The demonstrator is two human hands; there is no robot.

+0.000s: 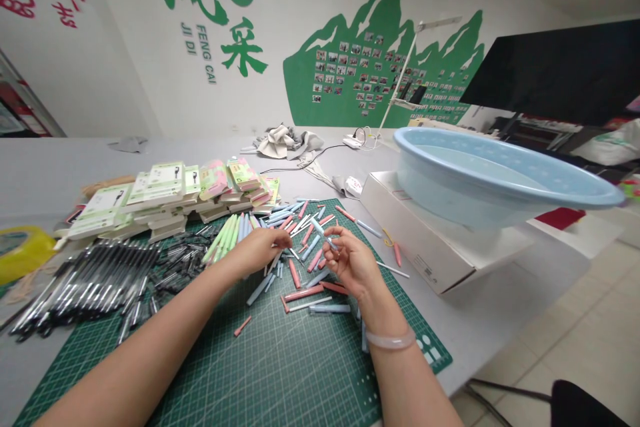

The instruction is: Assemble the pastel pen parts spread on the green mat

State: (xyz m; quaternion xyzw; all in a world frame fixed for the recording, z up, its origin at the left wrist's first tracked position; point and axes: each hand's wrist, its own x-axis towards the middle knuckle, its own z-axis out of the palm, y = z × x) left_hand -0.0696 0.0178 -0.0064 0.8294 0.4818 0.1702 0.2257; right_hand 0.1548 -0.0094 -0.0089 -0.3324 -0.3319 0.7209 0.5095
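My right hand (pixel 354 265) pinches a light blue pen barrel (pixel 317 226) between thumb and fingers, its upper end tilted to the left. My left hand (pixel 261 248) hovers over the pen parts with its fingertips pressed together; what they hold, if anything, is too small to make out. A thin white refill (pixel 294 254) shows just below those fingertips. Under and around both hands, loose pink pen barrels (pixel 303 293), blue barrels (pixel 330 309) and white refills (pixel 311 303) lie scattered on the green cutting mat (pixel 280 373). Green barrels (pixel 220 238) are grouped beside my left wrist.
Black pens (pixel 95 280) lie in a row at left, with stacked pen boxes (pixel 155 190) behind. Yellow tape (pixel 25 253) sits at the left edge. A blue basin (pixel 450 193) rests on a white box (pixel 425 240) at right. Grey gloves (pixel 285 141) lie at the back.
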